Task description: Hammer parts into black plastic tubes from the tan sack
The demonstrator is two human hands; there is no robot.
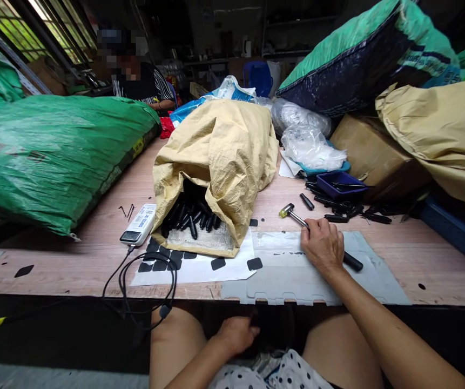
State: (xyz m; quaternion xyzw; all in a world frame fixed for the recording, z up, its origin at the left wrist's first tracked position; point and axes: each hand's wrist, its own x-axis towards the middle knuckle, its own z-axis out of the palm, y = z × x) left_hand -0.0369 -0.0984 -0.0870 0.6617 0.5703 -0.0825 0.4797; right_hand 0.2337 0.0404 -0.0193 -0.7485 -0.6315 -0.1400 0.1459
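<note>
My right hand (324, 246) is closed over the shaft of a small hammer (352, 262), which lies across the grey mat (268, 283). The hammer's head, metal with a yellowish face, points to the far left, and its black grip sticks out below my palm. Below the table edge, over my lap, my left hand (237, 334) is curled shut; a dark bit shows by the fingertips, too dim to name. A beige sack (224, 146) lies open towards me in the middle, with black pen-like pieces (191, 224) spilling at its mouth.
A white power bank (138, 224) with a coiled black cable (148, 256) sits left of the sack. A big green sack (54, 156) fills the left side. At right are loose black pieces (339, 208), a purple tray (341, 186) and a carton (365, 151). Another person sits beyond.
</note>
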